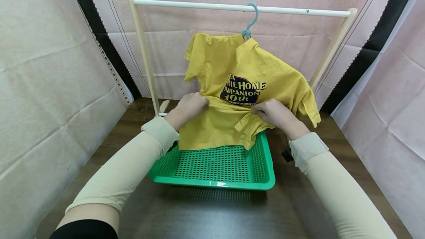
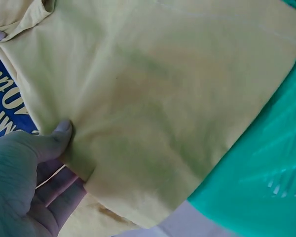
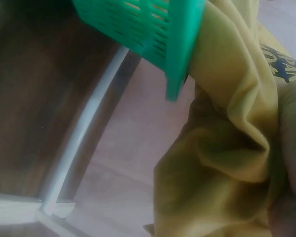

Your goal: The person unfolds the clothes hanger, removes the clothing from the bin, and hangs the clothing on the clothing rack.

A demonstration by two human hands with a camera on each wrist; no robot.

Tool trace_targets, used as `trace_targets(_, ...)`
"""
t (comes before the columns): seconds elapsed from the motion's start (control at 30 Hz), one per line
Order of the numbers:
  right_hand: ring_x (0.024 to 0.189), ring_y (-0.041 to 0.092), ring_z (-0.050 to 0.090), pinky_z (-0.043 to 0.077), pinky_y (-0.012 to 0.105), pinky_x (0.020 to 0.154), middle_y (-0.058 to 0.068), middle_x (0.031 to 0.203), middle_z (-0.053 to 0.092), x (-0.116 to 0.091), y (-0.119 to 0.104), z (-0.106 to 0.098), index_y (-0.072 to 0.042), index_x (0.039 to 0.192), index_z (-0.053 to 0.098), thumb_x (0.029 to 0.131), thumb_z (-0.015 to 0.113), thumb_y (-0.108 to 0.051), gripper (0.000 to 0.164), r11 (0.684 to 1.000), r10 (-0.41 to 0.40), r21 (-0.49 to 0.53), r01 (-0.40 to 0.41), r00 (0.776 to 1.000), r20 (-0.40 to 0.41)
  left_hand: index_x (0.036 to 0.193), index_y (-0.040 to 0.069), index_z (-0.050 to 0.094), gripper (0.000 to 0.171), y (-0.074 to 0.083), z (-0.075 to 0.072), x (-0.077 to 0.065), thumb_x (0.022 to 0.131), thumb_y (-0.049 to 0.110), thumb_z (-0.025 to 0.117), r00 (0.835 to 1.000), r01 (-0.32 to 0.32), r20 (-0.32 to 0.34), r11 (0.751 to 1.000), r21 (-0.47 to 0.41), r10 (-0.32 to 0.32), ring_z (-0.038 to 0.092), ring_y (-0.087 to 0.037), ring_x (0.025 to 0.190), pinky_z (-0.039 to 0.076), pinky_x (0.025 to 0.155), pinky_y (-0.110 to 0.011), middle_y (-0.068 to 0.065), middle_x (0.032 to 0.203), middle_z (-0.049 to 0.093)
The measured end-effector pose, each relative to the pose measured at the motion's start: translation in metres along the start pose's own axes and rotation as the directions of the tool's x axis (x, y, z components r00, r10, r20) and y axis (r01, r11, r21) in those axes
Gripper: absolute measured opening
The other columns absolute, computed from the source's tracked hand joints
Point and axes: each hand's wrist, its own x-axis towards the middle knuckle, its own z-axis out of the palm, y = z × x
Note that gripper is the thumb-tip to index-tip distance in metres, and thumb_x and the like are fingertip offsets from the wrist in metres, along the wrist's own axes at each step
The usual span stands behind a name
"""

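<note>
A yellow T-shirt (image 1: 275,69) with a dark printed logo hangs on a light blue hanger (image 1: 255,17) hooked over the rack's white bar. Its left shoulder side sits higher and bunched, while the right sleeve slopes down. My left hand (image 1: 192,108) pinches the shirt at its left side below the logo; in the left wrist view the thumb lies over the fabric with fingers behind. On the other side, my right hand (image 1: 273,113) pinches gathered cloth just below the logo. The lower part of the shirt drapes over the back of a green basket (image 1: 212,183).
The clothes rack has a white top bar (image 1: 186,4) and cream side posts (image 1: 144,54). It stands on a dark wooden table (image 1: 206,217), behind the basket. Pale cloth walls (image 1: 59,65) with black strips at the corners enclose the table.
</note>
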Motion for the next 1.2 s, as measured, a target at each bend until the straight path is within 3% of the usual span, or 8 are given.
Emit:
trace_targets(0.23, 0.077, 0.021, 0.071, 0.057, 0.039, 0.07, 0.008, 0.092, 0.076, 0.008, 0.002, -0.008, -0.006, 0.103, 0.078, 0.091, 0.075, -0.006, 0.013, 0.994, -0.011, -0.108, 0.004, 0.998, -0.066, 0.098, 0.01, 0.076, 0.018, 0.003, -0.014, 0.007, 0.103, 0.014, 0.059, 0.995, 0.049, -0.084, 0.998, 0.044, -0.046, 0.066, -0.028, 0.074, 0.055, 0.061, -0.044, -0.012, 0.088, 0.071)
trace_targets(0.4, 0.086, 0.028, 0.071, 0.057, 0.044, 0.077, 0.011, 0.097, 0.076, 0.015, 0.002, -0.011, -0.003, 0.107, 0.077, 0.092, 0.073, -0.007, 0.016, 0.986, 0.005, -0.166, -0.024, 0.993, -0.114, 0.103, 0.012, 0.075, 0.025, 0.006, -0.018, 0.01, 0.103, 0.005, 0.051, 0.99, 0.097, -0.111, 0.989, 0.113, -0.085, 0.062, -0.027, 0.094, 0.056, 0.067, -0.044, -0.01, 0.1, 0.069)
trace_targets(0.57, 0.089, 0.031, 0.07, 0.056, 0.046, 0.078, 0.012, 0.099, 0.075, 0.019, 0.002, -0.007, -0.006, 0.11, 0.076, 0.095, 0.071, -0.012, 0.017, 0.973, 0.093, -0.203, -0.107, 0.993, -0.077, 0.107, 0.019, 0.077, 0.028, 0.009, -0.013, 0.015, 0.104, 0.008, 0.052, 0.985, 0.134, -0.135, 0.969, 0.206, -0.108, 0.053, -0.03, 0.105, 0.055, 0.072, -0.045, -0.011, 0.11, 0.062)
trace_targets(0.77, 0.092, 0.032, 0.069, 0.055, 0.049, 0.079, 0.01, 0.102, 0.073, 0.018, -0.002, 0.0, -0.007, 0.113, 0.072, 0.098, 0.066, -0.013, 0.017, 0.962, 0.184, -0.207, -0.18, 0.983, 0.0, 0.114, 0.014, 0.071, 0.021, 0.012, -0.006, 0.015, 0.103, 0.009, 0.053, 0.987, 0.162, -0.04, 0.98, 0.117, -0.158, 0.061, -0.03, 0.093, 0.056, 0.068, -0.047, -0.011, 0.107, 0.062)
trace_targets(0.93, 0.099, 0.031, 0.068, 0.056, 0.048, 0.08, 0.008, 0.107, 0.071, 0.015, -0.007, 0.004, -0.008, 0.116, 0.071, 0.096, 0.067, -0.005, 0.021, 0.968, 0.124, -0.218, -0.127, 0.992, -0.024, 0.121, 0.011, 0.06, 0.023, 0.013, -0.003, 0.011, 0.1, 0.02, 0.058, 0.989, 0.139, 0.037, 0.989, 0.047, -0.14, 0.066, -0.03, 0.083, 0.056, 0.065, -0.045, -0.011, 0.1, 0.065)
trace_targets(1.2, 0.103, 0.027, 0.068, 0.055, 0.044, 0.087, 0.008, 0.111, 0.07, 0.01, -0.009, 0.016, -0.005, 0.12, 0.071, 0.096, 0.068, -0.009, 0.025, 0.993, -0.013, -0.114, 0.016, 1.0, 0.026, 0.119, 0.013, 0.065, 0.03, 0.012, 0.004, 0.002, 0.103, 0.037, 0.057, 0.987, 0.054, 0.151, 0.999, -0.001, -0.053, 0.066, -0.027, 0.085, 0.056, 0.069, -0.045, -0.007, 0.101, 0.067)
